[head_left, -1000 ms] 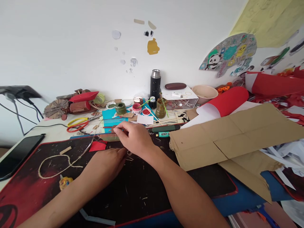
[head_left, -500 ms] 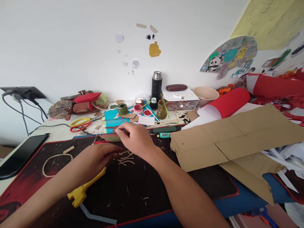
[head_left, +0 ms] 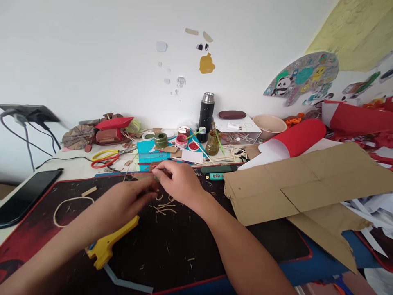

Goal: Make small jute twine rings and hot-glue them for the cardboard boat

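Note:
My right hand point(head_left: 181, 182) is closed over the back of the black mat, thumb and forefinger pinched together; whatever sits between them is too small to make out. My left hand point(head_left: 130, 198) reaches in from the left with fingers curled, their tips meeting the right fingertips. What it grips, if anything, is hidden. Just below the hands, several short pieces of twine point(head_left: 166, 206) lie on the mat, some of them curled. Under my left wrist rests a yellow glue gun point(head_left: 107, 248). A loop of twine point(head_left: 55, 213) lies left of my forearm, close to a small tan strip point(head_left: 89, 191).
Scissors point(head_left: 106, 159), paint jars point(head_left: 160, 140) and a black flask point(head_left: 206, 112) stand or lie along the back. Cardboard sheets point(head_left: 276, 184) cover the right side, beside a red paper roll point(head_left: 307, 137). A phone point(head_left: 27, 196) lies at the left edge.
My left hand has risen from near the twine pieces to the right fingertips. My right hand stays pinched in nearly the same place. The view has shifted slightly.

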Demonstrator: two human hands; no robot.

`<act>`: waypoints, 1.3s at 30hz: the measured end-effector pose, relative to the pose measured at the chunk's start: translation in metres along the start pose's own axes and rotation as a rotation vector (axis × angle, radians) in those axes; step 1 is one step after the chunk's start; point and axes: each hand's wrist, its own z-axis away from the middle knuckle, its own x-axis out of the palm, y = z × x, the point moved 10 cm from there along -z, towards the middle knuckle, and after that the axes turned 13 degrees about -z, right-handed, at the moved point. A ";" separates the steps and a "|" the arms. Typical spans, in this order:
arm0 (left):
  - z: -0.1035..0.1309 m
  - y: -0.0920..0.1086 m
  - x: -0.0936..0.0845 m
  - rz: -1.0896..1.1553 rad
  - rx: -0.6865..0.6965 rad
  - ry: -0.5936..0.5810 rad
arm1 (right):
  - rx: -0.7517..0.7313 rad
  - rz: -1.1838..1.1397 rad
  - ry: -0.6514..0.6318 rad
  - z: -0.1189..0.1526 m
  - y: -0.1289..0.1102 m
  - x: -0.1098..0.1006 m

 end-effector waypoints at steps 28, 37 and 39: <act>0.001 -0.002 -0.027 0.265 -0.020 0.120 | 0.023 0.004 -0.012 0.000 0.006 0.005; -0.027 -0.033 -0.034 1.010 -0.240 0.324 | 0.059 -0.266 0.116 0.000 0.013 -0.011; -0.031 -0.036 -0.026 1.097 -0.276 0.325 | 0.041 -0.343 0.142 0.000 0.015 -0.012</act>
